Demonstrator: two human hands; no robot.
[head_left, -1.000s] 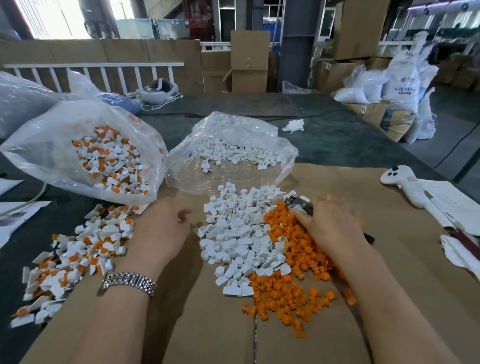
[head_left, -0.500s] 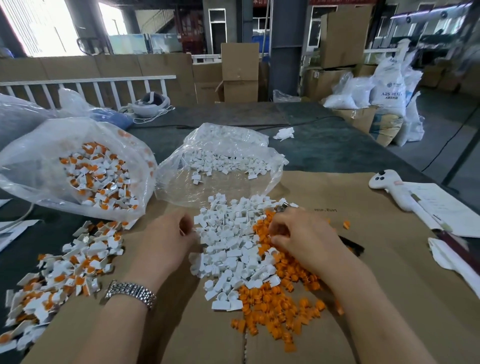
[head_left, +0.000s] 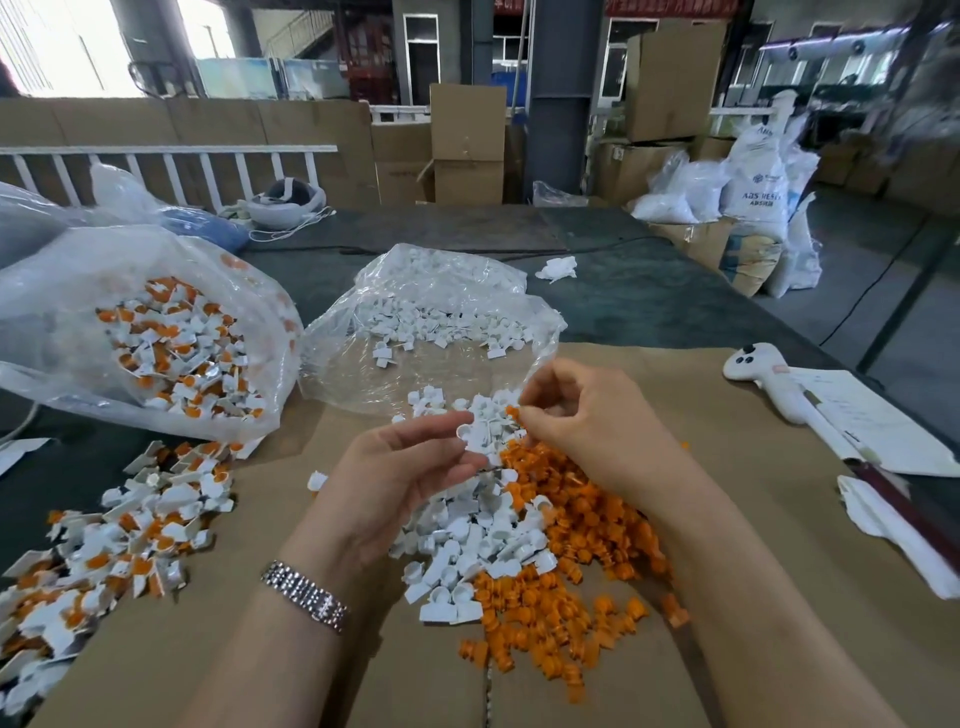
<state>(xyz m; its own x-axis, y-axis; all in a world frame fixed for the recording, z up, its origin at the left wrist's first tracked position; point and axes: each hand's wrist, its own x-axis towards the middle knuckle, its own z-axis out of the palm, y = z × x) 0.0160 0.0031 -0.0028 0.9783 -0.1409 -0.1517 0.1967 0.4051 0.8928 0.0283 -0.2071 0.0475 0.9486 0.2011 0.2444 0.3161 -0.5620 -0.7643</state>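
Both hands had risen from the heaps since a second earlier, and in the head view the left hand (head_left: 395, 483) pinched a white cap (head_left: 470, 435) above the white heap (head_left: 467, 530) while the right hand (head_left: 587, 421) pinched an orange plug (head_left: 511, 412) just beside it, apparently to join them.

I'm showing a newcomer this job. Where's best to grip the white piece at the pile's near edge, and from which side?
Likely pinch the white piece by its flat tab, coming from the near side: the tab lies flat toward bare cardboard, while other white pieces crowd its ring end.
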